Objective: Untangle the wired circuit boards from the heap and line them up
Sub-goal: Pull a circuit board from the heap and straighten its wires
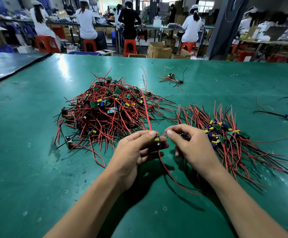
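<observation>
Workers sit on red stools across the room, backs turned. Cardboard boxes stand near a dark pillar.

1. table mat: green, smooth rubbery sheet, semi-glossy, scuffed (glare streaks on the far side).
2. wires: red and black plastic insulation, smooth, slight sheen.
3. circuit boards: green, matt.
4. stools: glossy orange-red plastic.
5. boxes: matt brown cardboard.

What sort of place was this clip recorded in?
Most likely an electronics assembly workshop: a heap of wired circuit boards on a green work table, and capped workers seated on red stools behind.
</observation>
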### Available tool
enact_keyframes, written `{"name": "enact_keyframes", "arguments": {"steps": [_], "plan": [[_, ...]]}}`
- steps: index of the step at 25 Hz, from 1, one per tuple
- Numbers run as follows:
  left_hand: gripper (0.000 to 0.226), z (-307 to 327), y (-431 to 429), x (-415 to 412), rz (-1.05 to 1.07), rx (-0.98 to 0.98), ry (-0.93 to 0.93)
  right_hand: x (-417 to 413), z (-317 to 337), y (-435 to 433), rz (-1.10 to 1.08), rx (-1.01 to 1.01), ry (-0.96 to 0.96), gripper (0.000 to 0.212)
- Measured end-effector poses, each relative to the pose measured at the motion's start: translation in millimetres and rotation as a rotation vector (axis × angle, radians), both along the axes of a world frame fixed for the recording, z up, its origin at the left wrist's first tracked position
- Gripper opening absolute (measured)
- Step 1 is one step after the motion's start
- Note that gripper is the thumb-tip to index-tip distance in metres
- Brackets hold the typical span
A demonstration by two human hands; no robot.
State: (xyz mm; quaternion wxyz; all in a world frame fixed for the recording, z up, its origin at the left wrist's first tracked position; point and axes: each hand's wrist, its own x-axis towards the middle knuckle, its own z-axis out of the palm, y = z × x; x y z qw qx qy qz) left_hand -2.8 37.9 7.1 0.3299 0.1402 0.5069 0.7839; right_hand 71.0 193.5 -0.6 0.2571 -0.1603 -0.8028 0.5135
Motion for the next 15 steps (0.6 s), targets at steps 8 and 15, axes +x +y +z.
{"name": "enact_keyframes", "arguments": {"steps": [8, 15], "plan": [[0.042, 4, -4, -4, 0.106, -0.034, -0.008, -1, -4, -23, 0.328, -0.124, -0.086, 0.033], [0.024, -2, -2, -3, 0.037, 0.107, 0.008, -2, 11, -30, 0.324, -0.610, 0.171, 0.035]]}}
